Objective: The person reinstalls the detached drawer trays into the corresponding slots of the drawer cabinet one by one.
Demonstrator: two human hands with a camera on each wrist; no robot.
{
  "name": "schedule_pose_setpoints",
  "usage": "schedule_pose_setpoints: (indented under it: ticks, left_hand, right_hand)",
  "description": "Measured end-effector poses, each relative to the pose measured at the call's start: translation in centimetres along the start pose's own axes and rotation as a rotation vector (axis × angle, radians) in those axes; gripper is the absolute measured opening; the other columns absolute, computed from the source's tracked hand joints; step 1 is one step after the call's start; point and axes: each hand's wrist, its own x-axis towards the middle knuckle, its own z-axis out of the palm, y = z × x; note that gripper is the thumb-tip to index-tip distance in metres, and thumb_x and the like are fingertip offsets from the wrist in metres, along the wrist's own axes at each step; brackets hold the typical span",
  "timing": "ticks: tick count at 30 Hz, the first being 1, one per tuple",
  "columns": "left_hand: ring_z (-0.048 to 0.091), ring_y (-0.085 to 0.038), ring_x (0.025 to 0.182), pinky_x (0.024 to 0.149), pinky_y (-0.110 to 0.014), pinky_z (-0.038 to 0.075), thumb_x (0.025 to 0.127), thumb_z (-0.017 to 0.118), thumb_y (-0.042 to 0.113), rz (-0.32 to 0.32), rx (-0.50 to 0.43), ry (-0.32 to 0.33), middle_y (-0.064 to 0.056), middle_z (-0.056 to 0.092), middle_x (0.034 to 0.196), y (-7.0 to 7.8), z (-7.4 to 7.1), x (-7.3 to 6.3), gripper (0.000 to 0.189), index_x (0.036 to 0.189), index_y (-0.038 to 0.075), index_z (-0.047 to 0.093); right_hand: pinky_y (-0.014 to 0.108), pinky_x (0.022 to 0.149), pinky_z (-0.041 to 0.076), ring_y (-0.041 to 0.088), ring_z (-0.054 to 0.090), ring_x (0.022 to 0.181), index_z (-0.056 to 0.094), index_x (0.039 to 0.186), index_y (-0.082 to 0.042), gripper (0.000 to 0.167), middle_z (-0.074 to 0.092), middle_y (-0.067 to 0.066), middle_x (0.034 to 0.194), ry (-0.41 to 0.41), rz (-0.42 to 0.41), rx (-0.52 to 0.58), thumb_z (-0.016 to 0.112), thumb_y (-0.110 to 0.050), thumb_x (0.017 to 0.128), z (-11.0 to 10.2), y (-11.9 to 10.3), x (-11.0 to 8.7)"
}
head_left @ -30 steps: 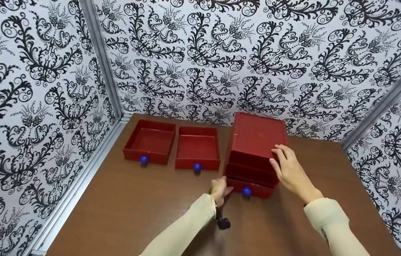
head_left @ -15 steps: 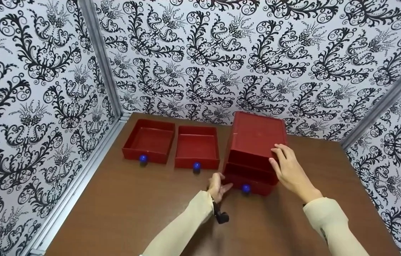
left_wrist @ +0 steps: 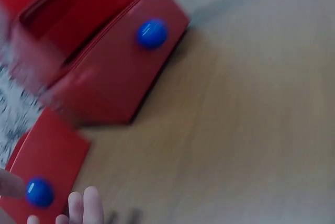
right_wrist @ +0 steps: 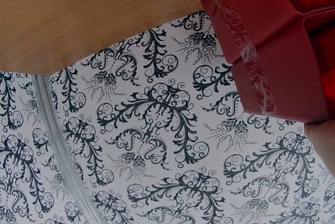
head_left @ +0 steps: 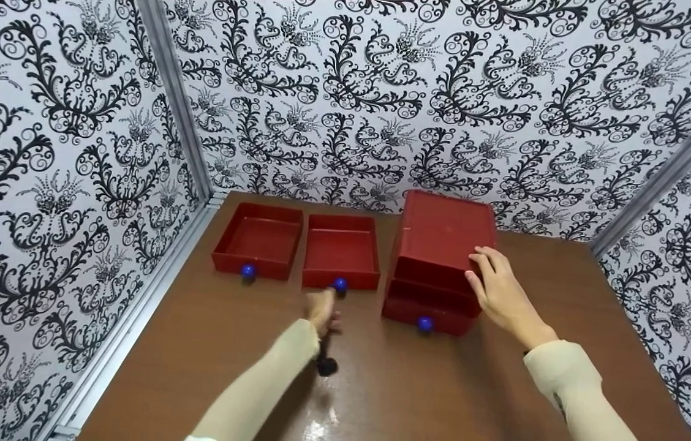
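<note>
Head view: your left hand (head_left: pixel 323 311) was beside the blue knob (head_left: pixel 340 284) of the middle drawer (head_left: pixel 321 279); your right hand (head_left: pixel 502 297) rested, fingers (head_left: pixel 491 260) relaxed, on the red cabinet (head_left: pixel 446 229). Left wrist: fingers (left_wrist: pixel 93 205) parted, empty; fetching that drawer seemed in hand, calling for a grip. Right wrist: that hand touched the cabinet.

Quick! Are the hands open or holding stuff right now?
Left hand: open, beside a blue knob.
Right hand: open, resting on the red cabinet.

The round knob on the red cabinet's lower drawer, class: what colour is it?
The knob is a glossy blue; it shows best in the left wrist view.
</note>
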Motion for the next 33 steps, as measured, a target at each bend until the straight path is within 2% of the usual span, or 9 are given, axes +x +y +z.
schedule_pose_setpoints:
  ticks: [3, 5, 7, 10, 13, 16, 22, 27, 33]
  left_hand:
    - [0.067, -0.029, 0.073, 0.07, -0.045, 0.064, 0.094, 0.05, 0.033, 0.005, -0.037, 0.072, -0.033, 0.057, 0.124, 1.3, -1.8, 1.1, 0.066, 0.145, -0.003, 0.029]
    - [0.07, -0.038, 0.096, 0.083, -0.05, 0.064, 0.096, 0.049, 0.039, 0.008, -0.049, 0.093, -0.034, 0.04, 0.146, 2.1, -2.5, 1.9, 0.082, 0.154, 0.001, 0.006]
    - [0.064, -0.044, 0.114, 0.09, -0.051, 0.062, 0.098, 0.047, 0.043, 0.016, -0.065, 0.089, -0.032, 0.022, 0.157, 2.8, -3.0, 2.6, 0.093, 0.155, 0.002, -0.014]
    - [0.06, -0.045, 0.121, 0.094, -0.052, 0.06, 0.1, 0.045, 0.046, 0.001, -0.069, 0.095, -0.03, 0.015, 0.161, 3.6, -3.6, 3.5, 0.094, 0.155, 0.003, -0.017]
    - [0.059, -0.045, 0.124, 0.098, -0.053, 0.058, 0.101, 0.044, 0.046, -0.016, -0.081, 0.092, -0.028, 0.019, 0.16, 4.1, -4.0, 4.2, 0.092, 0.155, 0.002, -0.016]
    - [0.055, -0.046, 0.128, 0.103, -0.052, 0.055, 0.102, 0.043, 0.043, -0.031, -0.11, 0.073, -0.026, 0.017, 0.163, 4.5, -4.4, 4.8, 0.09, 0.155, 0.002, -0.017]
    - [0.06, -0.047, 0.123, 0.1, -0.051, 0.055, 0.1, 0.049, 0.038, -0.033, -0.117, 0.071, -0.025, 0.025, 0.161, 4.6, -4.4, 5.5, 0.076, 0.156, -0.002, 0.014]
    - [0.058, -0.048, 0.125, 0.101, -0.05, 0.054, 0.101, 0.049, 0.032, -0.048, -0.15, 0.034, -0.024, 0.023, 0.162, 4.7, -4.1, 5.6, 0.071, 0.155, -0.002, 0.019]
    - [0.053, -0.043, 0.133, 0.103, -0.046, 0.056, 0.098, 0.046, 0.015, -0.043, -0.154, 0.053, -0.02, 0.032, 0.156, 4.9, -3.5, 6.4, 0.056, 0.148, -0.006, 0.03]
  right_hand:
    - [0.054, 0.116, 0.037, 0.046, 0.044, 0.132, 0.058, 0.12, 0.008, 0.028, 0.053, 0.029, 0.134, 0.005, -0.002, -0.002, 0.058, -0.01, 0.098, 0.1, 0.0, -0.1]
    - [0.052, 0.116, 0.037, 0.045, 0.044, 0.132, 0.058, 0.12, 0.008, 0.028, 0.053, 0.028, 0.133, 0.008, -0.007, -0.006, 0.058, -0.01, 0.098, 0.1, 0.0, -0.1]
    - [0.051, 0.116, 0.037, 0.044, 0.044, 0.132, 0.058, 0.12, 0.007, 0.028, 0.053, 0.028, 0.133, 0.01, -0.008, -0.01, 0.058, -0.011, 0.098, 0.1, 0.0, -0.1]
    - [0.052, 0.116, 0.037, 0.044, 0.044, 0.133, 0.058, 0.12, 0.007, 0.028, 0.053, 0.027, 0.133, 0.011, -0.005, -0.013, 0.058, -0.011, 0.098, 0.1, 0.0, -0.1]
    - [0.052, 0.116, 0.038, 0.043, 0.044, 0.133, 0.058, 0.12, 0.006, 0.029, 0.053, 0.027, 0.134, 0.007, 0.006, -0.01, 0.058, -0.012, 0.098, 0.1, 0.0, -0.2]
    - [0.052, 0.116, 0.038, 0.043, 0.044, 0.133, 0.058, 0.121, 0.006, 0.029, 0.053, 0.027, 0.134, 0.004, 0.011, -0.009, 0.058, -0.012, 0.098, 0.1, 0.0, -0.2]
    - [0.052, 0.118, 0.037, 0.044, 0.044, 0.134, 0.058, 0.121, 0.006, 0.029, 0.053, 0.027, 0.135, -0.001, 0.015, -0.01, 0.058, -0.012, 0.098, 0.0, 0.0, -0.1]
    - [0.051, 0.117, 0.037, 0.044, 0.045, 0.133, 0.058, 0.121, 0.006, 0.029, 0.053, 0.027, 0.135, 0.009, 0.008, -0.012, 0.059, -0.012, 0.098, 0.0, 0.0, -0.1]
    - [0.049, 0.118, 0.036, 0.042, 0.044, 0.134, 0.058, 0.121, 0.005, 0.029, 0.053, 0.026, 0.135, 0.005, 0.014, -0.02, 0.059, -0.012, 0.098, 0.1, 0.0, -0.2]
